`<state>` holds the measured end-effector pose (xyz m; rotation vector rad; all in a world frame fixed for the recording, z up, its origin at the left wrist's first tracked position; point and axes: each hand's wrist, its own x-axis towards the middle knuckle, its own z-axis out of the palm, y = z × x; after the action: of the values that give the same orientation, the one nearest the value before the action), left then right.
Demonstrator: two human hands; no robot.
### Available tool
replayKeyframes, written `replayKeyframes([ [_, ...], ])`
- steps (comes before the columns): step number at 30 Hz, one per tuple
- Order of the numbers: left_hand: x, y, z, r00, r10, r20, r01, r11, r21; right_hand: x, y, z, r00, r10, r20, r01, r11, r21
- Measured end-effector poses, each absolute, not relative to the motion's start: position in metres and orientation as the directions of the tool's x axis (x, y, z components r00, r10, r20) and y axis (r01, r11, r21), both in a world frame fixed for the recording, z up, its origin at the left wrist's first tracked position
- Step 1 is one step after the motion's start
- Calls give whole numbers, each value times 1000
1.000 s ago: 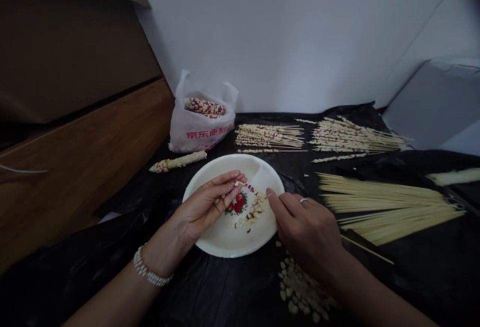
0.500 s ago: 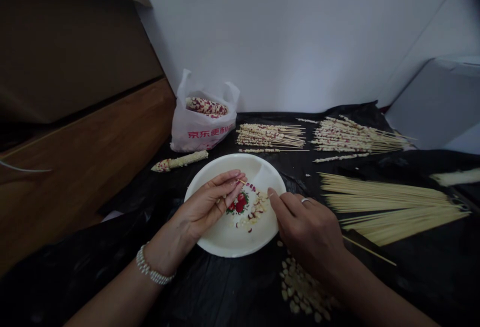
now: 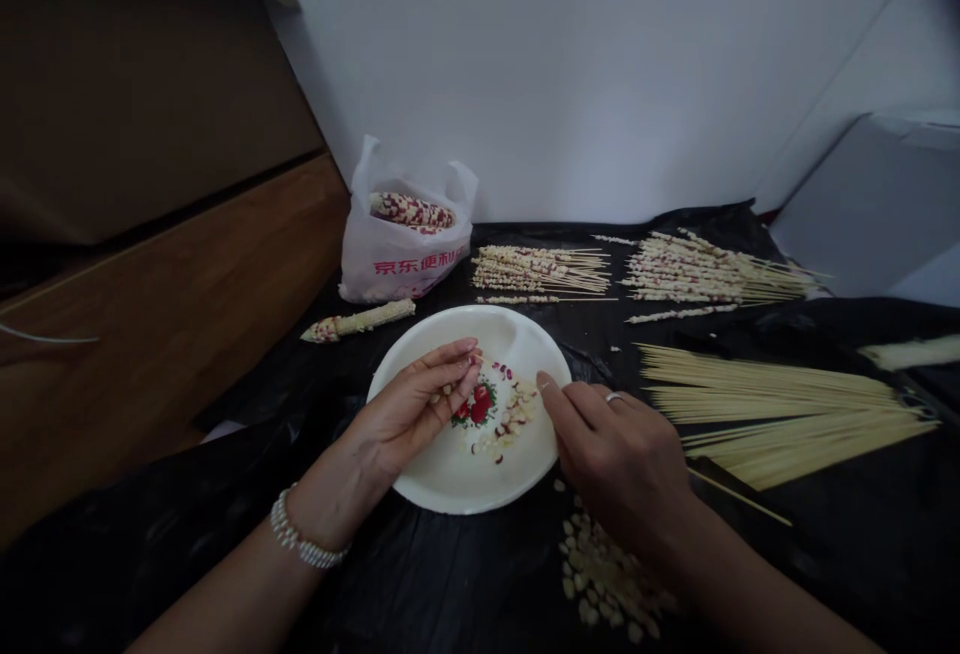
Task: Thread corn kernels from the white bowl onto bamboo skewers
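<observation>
- Nearest, on the near part of the black sheet [image 3: 442, 584], a pile of pale loose pieces [image 3: 592, 579] lies partly under the person's right forearm.
- The left hand [image 3: 416, 414], with a beaded bracelet [image 3: 296, 539] at its wrist, is palm-up over the plate's left rim. Its thumb and fingertips are drawn narrowly together at the tip of a skewer; whether they pinch a kernel cannot be told.
- The right hand [image 3: 622, 444], a ring on one finger, is at the plate's right rim, thumb and forefinger pinched on that skewer [image 3: 739, 494], whose rear end sticks out behind the hand. A few dark red kernels [image 3: 502, 371] sit on the skewer between the hands.
- Below, the white plate [image 3: 465, 501] carries loose kernels [image 3: 514, 419] toward its right edge, beside a printed red-and-green pattern.
- Toward the sheet's right side, bare skewers [image 3: 772, 414] lie fanned, drawn together at their right end.
- Beyond the plate's far left rim lies a mostly stripped cob [image 3: 360, 321].
- Along the sheet's far edge, left to right: a white bag [image 3: 360, 259] with speckled cobs [image 3: 412, 210], a smaller stack of loaded skewers [image 3: 517, 269] and a larger stack [image 3: 682, 269].
</observation>
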<state>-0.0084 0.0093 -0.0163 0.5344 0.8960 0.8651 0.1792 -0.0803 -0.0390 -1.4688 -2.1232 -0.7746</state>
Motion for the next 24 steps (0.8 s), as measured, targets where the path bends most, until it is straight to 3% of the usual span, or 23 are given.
replayKeyframes([
  [10, -8, 7, -16, 331, 837, -436, -474, 547, 690, 178, -82, -40, -343, 690, 638, 938, 284, 197],
  [24, -14, 7, -20, 407, 821, -400, -387, 551, 739, 177, -80, -38, -332, 693, 640, 943, 267, 200],
])
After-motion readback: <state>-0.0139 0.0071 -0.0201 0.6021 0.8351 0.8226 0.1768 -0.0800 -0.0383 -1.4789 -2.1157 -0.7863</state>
